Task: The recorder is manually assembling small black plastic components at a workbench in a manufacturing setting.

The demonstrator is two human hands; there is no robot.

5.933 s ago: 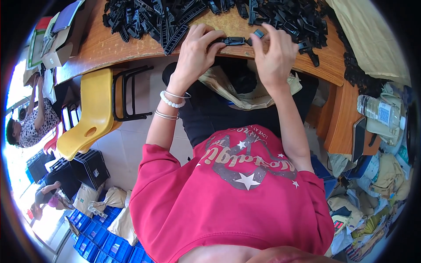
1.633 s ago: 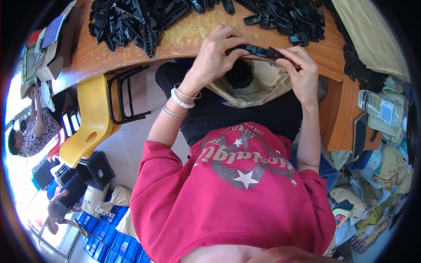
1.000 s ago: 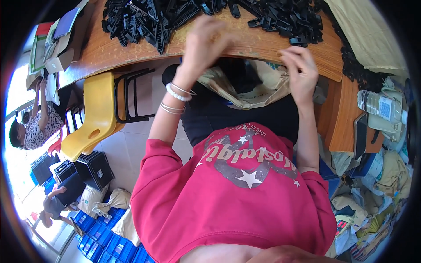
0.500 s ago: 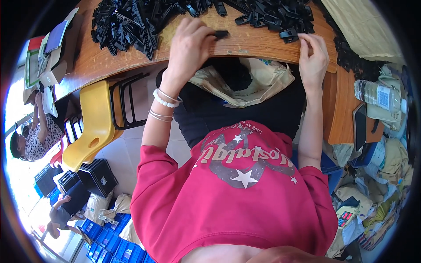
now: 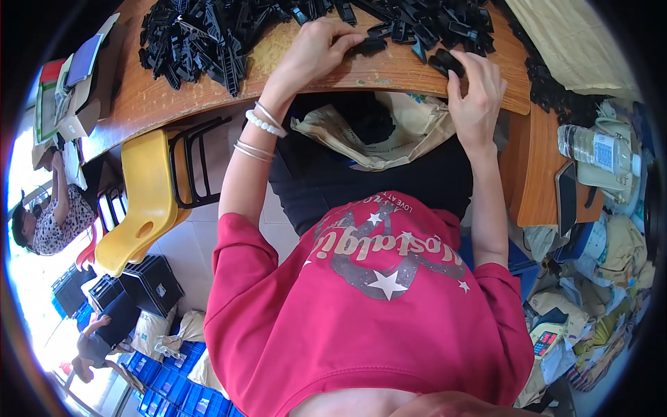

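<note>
My left hand (image 5: 316, 54) is above the wooden table near its front edge. Its thumb and fingers pinch a small black plastic piece (image 5: 370, 46), pointing to the right. To the right, my right hand (image 5: 478, 90) grips another black plastic piece (image 5: 445, 63) between thumb and fingers, just over the table edge. The two pieces are apart. Behind both hands spreads a heap of similar black plastic parts: longer toothed strips (image 5: 201, 52) at the left and shorter buckle-like pieces (image 5: 445, 24) at the right. Their exact kind is too small to tell.
An open brown paper bag (image 5: 417, 142) with dark contents rests at my lap under the table edge. Left stands a yellow chair (image 5: 149, 201). At right are a water bottle (image 5: 597, 149) and a phone (image 5: 566, 198). Two other people are at far left, near blue crates (image 5: 170, 382).
My right hand has picked a black piece off the heap's front edge and drawn it left. My left hand has shifted right with its piece, so the hands are nearer each other.
</note>
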